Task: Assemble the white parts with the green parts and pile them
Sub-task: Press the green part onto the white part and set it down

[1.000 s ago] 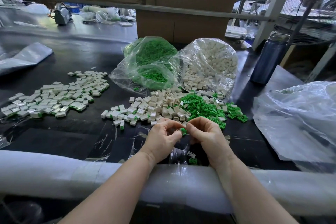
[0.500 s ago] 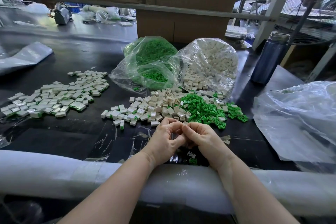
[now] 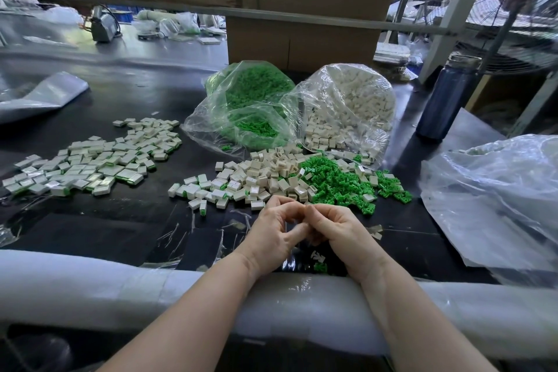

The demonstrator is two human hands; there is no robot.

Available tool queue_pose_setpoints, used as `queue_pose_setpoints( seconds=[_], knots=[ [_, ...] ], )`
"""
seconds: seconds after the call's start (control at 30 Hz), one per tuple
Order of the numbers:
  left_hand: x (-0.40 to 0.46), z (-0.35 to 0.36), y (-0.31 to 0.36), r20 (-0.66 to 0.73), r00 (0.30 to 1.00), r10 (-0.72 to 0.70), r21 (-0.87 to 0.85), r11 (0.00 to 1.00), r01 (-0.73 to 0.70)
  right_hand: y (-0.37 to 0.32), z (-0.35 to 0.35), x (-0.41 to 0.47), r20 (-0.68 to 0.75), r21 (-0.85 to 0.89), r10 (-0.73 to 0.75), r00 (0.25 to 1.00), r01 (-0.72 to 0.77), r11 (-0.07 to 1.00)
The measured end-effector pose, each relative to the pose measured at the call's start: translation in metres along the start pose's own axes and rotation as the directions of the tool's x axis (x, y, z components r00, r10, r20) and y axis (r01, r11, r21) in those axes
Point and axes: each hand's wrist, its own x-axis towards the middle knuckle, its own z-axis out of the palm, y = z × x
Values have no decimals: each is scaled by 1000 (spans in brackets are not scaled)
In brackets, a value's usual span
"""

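My left hand [image 3: 271, 232] and my right hand [image 3: 341, 232] meet fingertip to fingertip just in front of the loose parts. Their curled fingers pinch a small part that is hidden between them. Behind the hands lies a heap of loose white parts [image 3: 265, 172], and to its right a heap of loose green parts [image 3: 335, 181]. At the far left a spread pile of assembled white-and-green pieces [image 3: 90, 160] lies on the black table.
Behind the heaps lie an open bag of green parts [image 3: 250, 106] and one of white parts [image 3: 347, 106]. A blue bottle [image 3: 447, 100] stands at the right, before a large crumpled plastic bag [image 3: 498, 199]. A white padded edge [image 3: 90, 284] runs under my forearms. A cardboard box [image 3: 302, 42] stands at the back.
A green part showed between my fingertips a second ago. My hands have closed together since, and the part is now covered by my fingers.
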Motion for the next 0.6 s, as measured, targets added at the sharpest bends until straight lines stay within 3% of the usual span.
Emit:
queue_pose_setpoints(
  seconds=[0.1, 0.6],
  knots=[
    [0, 0, -1, -9, 1000, -11, -49, 999, 10, -1, -1, 0, 6, 3, -8, 1000, 8, 1000],
    [-2, 0, 6, 32, 999, 4, 149, 989, -8, 0, -1, 0, -7, 35, 4, 1000, -4, 999]
  ],
)
